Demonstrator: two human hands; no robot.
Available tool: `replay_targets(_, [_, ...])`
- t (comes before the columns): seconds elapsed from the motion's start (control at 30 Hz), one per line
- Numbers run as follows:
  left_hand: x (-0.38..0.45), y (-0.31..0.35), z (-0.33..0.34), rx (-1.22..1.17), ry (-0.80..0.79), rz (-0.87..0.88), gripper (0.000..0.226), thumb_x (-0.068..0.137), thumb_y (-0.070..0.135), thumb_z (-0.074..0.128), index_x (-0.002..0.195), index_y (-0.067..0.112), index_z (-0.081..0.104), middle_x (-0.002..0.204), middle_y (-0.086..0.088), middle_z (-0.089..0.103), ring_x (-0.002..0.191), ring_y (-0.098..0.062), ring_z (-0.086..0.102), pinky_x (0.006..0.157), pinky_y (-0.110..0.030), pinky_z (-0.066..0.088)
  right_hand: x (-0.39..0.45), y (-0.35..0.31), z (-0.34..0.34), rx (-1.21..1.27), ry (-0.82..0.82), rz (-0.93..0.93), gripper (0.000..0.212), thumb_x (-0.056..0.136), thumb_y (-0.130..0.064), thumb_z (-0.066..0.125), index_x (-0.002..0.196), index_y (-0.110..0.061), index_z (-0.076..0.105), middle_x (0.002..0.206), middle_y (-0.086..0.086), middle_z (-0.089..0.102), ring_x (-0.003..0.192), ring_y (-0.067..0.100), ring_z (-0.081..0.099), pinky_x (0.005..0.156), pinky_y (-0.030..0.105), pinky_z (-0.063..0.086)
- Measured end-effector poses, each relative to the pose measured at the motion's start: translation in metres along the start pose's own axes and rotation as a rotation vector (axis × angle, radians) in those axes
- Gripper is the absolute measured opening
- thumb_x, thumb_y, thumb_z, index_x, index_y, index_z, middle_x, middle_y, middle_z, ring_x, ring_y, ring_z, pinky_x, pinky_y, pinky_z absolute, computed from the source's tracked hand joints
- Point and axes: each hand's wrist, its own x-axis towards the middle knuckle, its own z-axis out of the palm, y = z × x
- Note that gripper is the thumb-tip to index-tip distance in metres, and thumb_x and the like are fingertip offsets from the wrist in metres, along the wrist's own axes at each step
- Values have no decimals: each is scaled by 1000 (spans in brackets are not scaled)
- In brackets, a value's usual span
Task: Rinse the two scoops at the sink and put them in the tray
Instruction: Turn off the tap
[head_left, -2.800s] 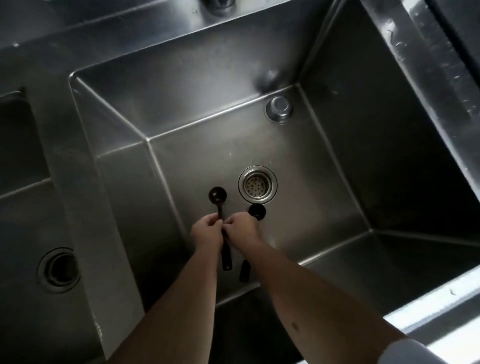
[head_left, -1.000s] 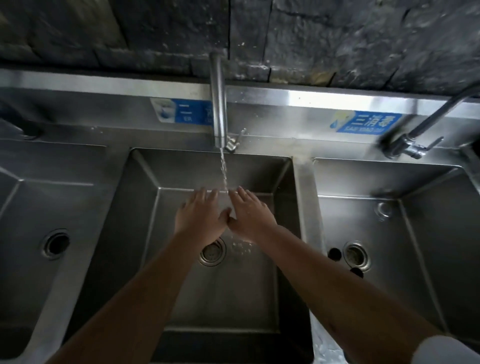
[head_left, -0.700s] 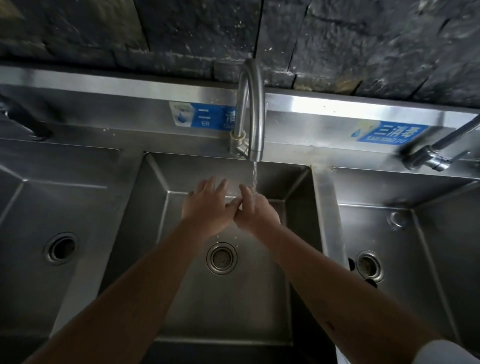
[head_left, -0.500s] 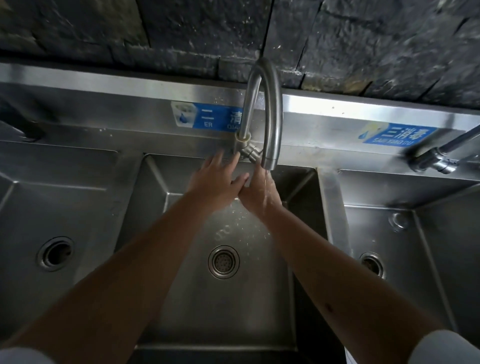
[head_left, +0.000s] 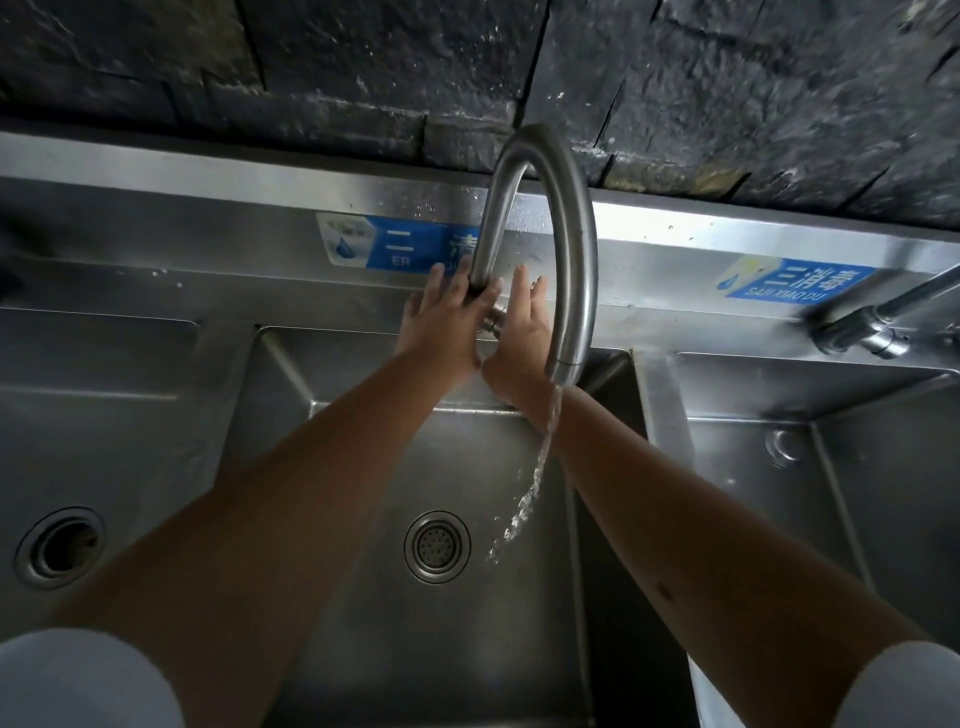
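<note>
Both hands at faucet (head_left: 574, 270) base: left hand (head_left: 447, 325) & right hand (head_left: 522, 332) fingers spread, holding nothing; water (head_left: 535, 473) running into sink (head_left: 363, 649).

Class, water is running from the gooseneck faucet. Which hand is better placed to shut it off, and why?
Probably the left hand: it lies against the gooseneck faucet at its base, nearest the small lever there. The right hand is open beside it, under the spout.

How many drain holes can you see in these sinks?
2: one drain in the middle basin's floor, between the forearms, and one drain in the left basin. The right basin's drain may be hidden behind the right forearm.
</note>
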Motion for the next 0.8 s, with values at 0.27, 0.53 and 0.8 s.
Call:
replay_targets(0.27, [-2,4,6,-35,101,27,92,78,51,63,152,32,11,162,-10,7,144,-31,24,111,-47,27,-3,6,0,67,-22,-44,99,66,-2,75,121,-52,9,86,-27,45,55,-26,50,39,-9,25])
replay_targets(0.53, [-5,8,5,-78,74,11,92,80,30,65,153,30,8,162,-12,-3,140,-33,31,110,-44,32,7,16,-16,-3,-209,45,68,76,13,58,138,-4,36,101,2,61,66,-19,59,48,-2,38])
replay_targets(0.8, [-4,10,5,-81,53,1,92,82,28,64,153,29,6,162,-13,-6,140,-35,31,110,-45,34,14,13,-26,-130,-285,168,66,75,3,66,136,-6,42,111,12,67,62,0,50,37,8,37])
